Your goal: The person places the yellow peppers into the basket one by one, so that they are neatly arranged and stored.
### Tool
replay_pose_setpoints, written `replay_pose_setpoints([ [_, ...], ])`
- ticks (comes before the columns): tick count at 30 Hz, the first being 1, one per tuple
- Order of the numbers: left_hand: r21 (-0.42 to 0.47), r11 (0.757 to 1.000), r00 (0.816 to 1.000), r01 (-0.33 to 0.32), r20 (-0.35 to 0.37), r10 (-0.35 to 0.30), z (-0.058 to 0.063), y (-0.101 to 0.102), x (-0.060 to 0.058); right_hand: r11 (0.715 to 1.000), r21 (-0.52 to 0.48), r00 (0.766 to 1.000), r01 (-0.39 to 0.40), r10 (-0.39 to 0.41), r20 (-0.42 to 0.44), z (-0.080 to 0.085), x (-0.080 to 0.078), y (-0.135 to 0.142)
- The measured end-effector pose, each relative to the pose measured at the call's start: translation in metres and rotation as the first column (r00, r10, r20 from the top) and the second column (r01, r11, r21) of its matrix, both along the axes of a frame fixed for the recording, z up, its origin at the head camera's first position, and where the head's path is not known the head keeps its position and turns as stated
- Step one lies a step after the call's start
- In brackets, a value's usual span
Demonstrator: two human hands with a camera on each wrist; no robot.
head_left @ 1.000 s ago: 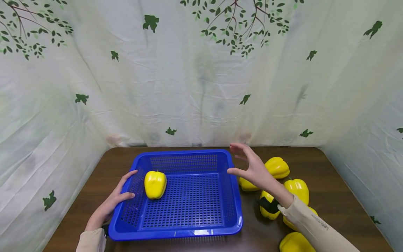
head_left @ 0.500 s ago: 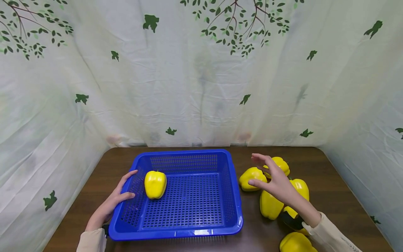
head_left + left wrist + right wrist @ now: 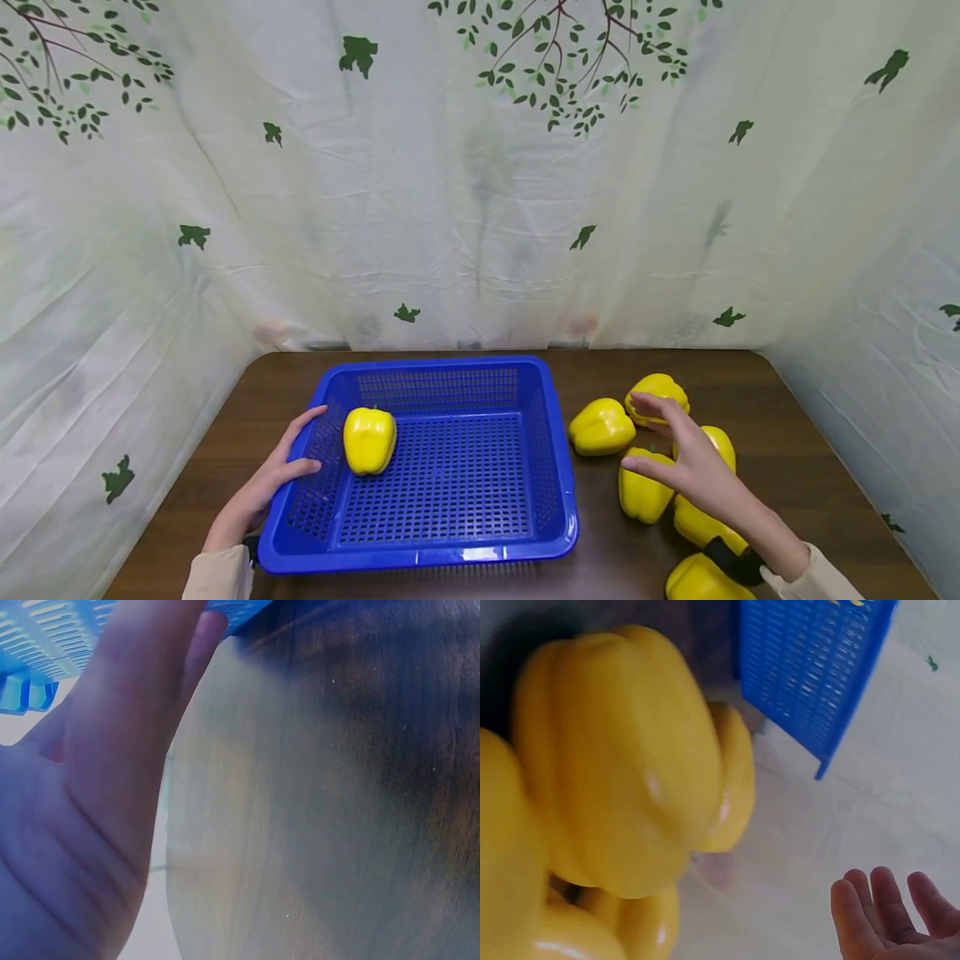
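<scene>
A blue perforated plastic basket (image 3: 442, 553) rests on the brown table in the head view. My left hand (image 3: 273, 479) holds its left rim, thumb and fingers over the edge; the left wrist view shows that hand (image 3: 112, 772) beneath the basket's slotted wall. Inside, toward the left, stands one yellow bell pepper (image 3: 370, 442). My right hand (image 3: 697, 467) hovers over the yellow peppers right of the basket, fingers spread and holding nothing. Its thumb overlaps a nearer pepper (image 3: 643, 496). In the right wrist view, a large pepper (image 3: 619, 761) lies apart from the fingers (image 3: 885, 904).
Several more yellow peppers lie on the right of the table (image 3: 795, 467), including one beside the basket (image 3: 602, 427), one behind it (image 3: 660, 392) and one at the front (image 3: 701, 579). A white leaf-patterned curtain (image 3: 480, 208) stands behind the table.
My right hand has moved from over the basket's right rim to the right and nearer, over the peppers, its fingers spread throughout. The left hand and basket have stayed put.
</scene>
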State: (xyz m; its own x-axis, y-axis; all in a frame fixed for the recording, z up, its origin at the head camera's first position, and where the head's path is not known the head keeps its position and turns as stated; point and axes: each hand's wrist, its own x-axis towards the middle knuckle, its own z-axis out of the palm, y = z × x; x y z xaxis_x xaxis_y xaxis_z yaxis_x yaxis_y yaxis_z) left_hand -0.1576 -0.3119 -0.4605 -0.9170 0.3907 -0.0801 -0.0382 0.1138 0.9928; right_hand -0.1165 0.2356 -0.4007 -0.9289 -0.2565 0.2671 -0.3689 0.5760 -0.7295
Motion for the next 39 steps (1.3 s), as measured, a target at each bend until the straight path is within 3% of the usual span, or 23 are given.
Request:
replay_pose_setpoints([
  [10, 0.026, 0.999, 0.999, 0.022, -0.033, -0.021, -0.001, 0.0, -0.001, 0.998, 0.056, 0.999, 0.025, -0.027, 0.043, -0.01, 0.019, 0.014],
  [19, 0.04, 0.999, 1.0, 0.018, 0.014, -0.018, 0.001, 0.0, 0.001, 0.994, 0.096, 0.998, 0.058, -0.061, 0.027, -0.021, 0.031, 0.031],
  [26, 0.041, 0.999, 1.0, 0.023, 0.012, -0.024, 0.0, 0.001, 0.0, 0.997, 0.072, 0.999, 0.024, -0.02, -0.048, -0.038, 0.034, 0.037],
  [34, 0.042, 0.999, 1.0, 0.026, 0.001, -0.026, 0.0, 0.001, -0.001, 0.994, 0.103, 0.999, 0.035, -0.036, 0.013, -0.049, 0.033, 0.041],
  [39, 0.041, 0.999, 1.0, 0.027, -0.002, -0.027, 0.0, 0.001, -0.001, 0.995, 0.102, 1.0, 0.018, -0.017, -0.017, -0.057, 0.033, 0.041],
])
